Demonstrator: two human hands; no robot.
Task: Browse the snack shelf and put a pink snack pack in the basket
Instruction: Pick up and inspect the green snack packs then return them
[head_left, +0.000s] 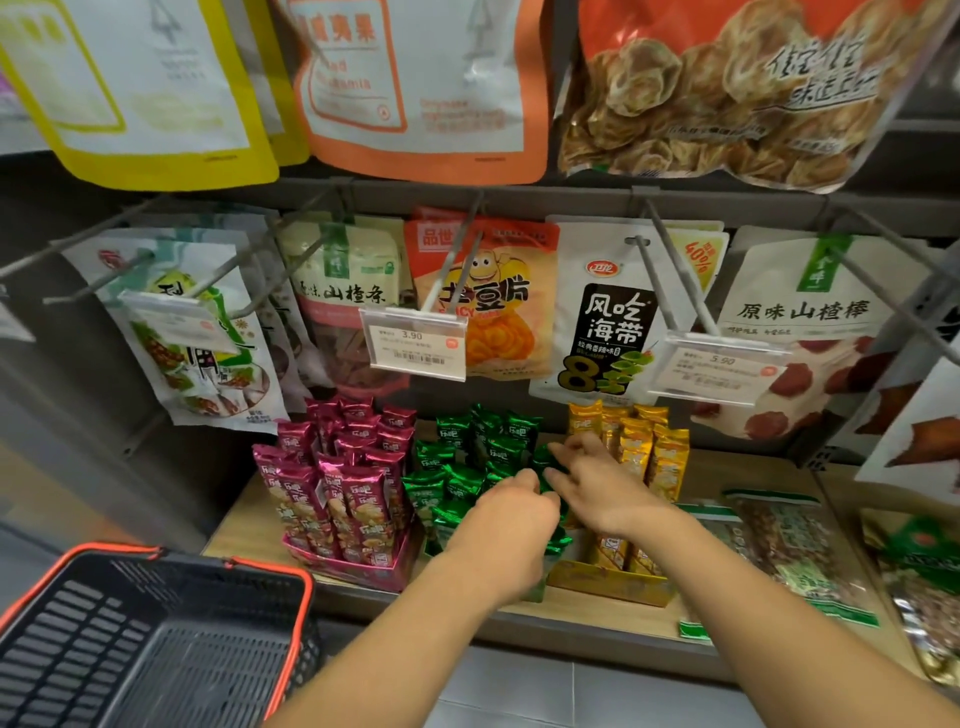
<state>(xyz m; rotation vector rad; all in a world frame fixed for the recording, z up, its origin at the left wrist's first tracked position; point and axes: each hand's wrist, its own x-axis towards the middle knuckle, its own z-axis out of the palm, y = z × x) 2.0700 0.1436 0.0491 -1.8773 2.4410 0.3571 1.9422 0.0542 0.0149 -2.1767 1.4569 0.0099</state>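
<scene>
Several pink snack packs (337, 483) stand upright in a pink display box (358, 569) on the wooden shelf, left of both my hands. Beside them stand green snack packs (457, 467) and then yellow snack packs (649, 452). My left hand (506, 519) reaches into the green packs with its fingers curled round one of them. My right hand (597, 486) lies over the green and yellow rows, fingers stretched out and touching a green pack. The black basket (291, 577) with orange rim and handles sits at the lower left, below the shelf edge; no pack shows inside it.
Metal hooks (675, 280) with hanging snack bags and price tags (415, 343) jut out above the shelf. Flat bags of nuts (795, 551) lie on the shelf to the right. The wooden shelf edge (597, 623) runs across below my forearms.
</scene>
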